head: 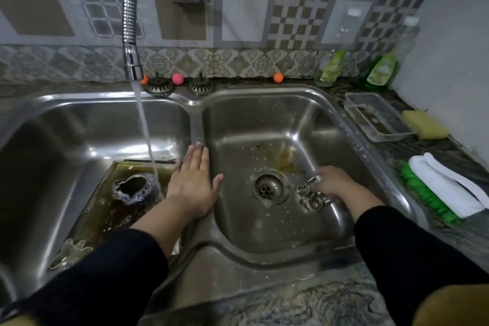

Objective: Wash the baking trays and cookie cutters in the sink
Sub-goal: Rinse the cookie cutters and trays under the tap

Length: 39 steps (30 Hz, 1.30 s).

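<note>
Head view: right hand (334, 183) pinches thin, wet, slippery cookie cutters (312, 197); left hand (194, 182) flat, fingers spread, beside greasy baking tray (111, 209).

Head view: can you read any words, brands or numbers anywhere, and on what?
No text can be read in this view.
Left green bottle: its label is too blurred to read.
Right green bottle: it has a pale mark on the label, too blurred to read.
Cookie cutters in the right basin: shapes only, and I cannot tell if any are letters.
</note>
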Tool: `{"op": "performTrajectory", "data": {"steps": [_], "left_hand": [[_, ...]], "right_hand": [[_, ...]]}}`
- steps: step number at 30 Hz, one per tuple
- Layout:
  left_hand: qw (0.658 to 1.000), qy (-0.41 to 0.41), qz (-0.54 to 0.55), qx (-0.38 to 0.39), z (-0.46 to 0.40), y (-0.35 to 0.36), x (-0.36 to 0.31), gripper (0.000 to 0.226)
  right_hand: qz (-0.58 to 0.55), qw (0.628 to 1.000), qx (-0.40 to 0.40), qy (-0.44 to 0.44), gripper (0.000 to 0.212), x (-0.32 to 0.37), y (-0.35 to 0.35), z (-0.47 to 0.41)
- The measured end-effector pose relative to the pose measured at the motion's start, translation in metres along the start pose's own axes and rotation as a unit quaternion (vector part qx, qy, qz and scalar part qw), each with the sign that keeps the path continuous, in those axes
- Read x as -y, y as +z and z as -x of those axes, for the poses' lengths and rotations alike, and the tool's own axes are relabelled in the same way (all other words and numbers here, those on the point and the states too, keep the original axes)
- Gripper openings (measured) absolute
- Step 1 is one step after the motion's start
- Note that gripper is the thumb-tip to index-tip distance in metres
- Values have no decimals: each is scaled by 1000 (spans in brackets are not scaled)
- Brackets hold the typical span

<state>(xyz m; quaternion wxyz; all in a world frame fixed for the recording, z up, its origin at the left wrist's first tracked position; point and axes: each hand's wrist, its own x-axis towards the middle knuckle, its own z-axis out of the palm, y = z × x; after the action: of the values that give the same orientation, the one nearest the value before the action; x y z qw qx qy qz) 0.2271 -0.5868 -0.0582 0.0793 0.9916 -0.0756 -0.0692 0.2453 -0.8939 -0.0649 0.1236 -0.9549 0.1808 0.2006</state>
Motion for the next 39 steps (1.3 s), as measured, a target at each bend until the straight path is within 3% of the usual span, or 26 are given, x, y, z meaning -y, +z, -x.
{"op": "performTrajectory", "data": {"steps": [5,8,13,16,18,20,23,28,30,32,34,37,39], "left_hand": [[998,53,10,14,6,-5,17,66],[996,82,35,21,16,-10,37,63],[995,10,83,53,25,1,102,68],[989,-60,111,79,25,9,143,72],[981,-97,145,84,21,13,162,74],[974,-123,172,86,11,20,175,76],[965,-148,192,96,-2,29,184,70],[957,-172,215,93,-9,39,182,53],[948,-174,253,89,-7,39,180,45],[930,-168,318,76,-1,34,174,42],[900,-160,399,75,6,28,164,39],[815,-168,545,99,15,19,148,40],[740,-175,635,137,20,9,138,38]], "right_hand": [[17,996,5,-82,53,74,-8,60],[43,985,-37,-166,50,129,-4,94],[27,942,-83,-325,40,213,24,138],[-12,932,2,-361,33,258,64,138],[-60,941,91,-319,38,283,89,128],[-102,954,131,-251,44,303,109,114],[-187,965,132,-130,45,326,132,90],[-233,961,130,-70,49,344,156,72],[-331,935,125,-12,37,342,156,72],[-485,859,160,45,24,335,144,79],[-574,797,185,48,15,324,127,90],[-613,763,207,7,22,304,107,106],[-601,773,202,-19,25,291,95,116]]}}
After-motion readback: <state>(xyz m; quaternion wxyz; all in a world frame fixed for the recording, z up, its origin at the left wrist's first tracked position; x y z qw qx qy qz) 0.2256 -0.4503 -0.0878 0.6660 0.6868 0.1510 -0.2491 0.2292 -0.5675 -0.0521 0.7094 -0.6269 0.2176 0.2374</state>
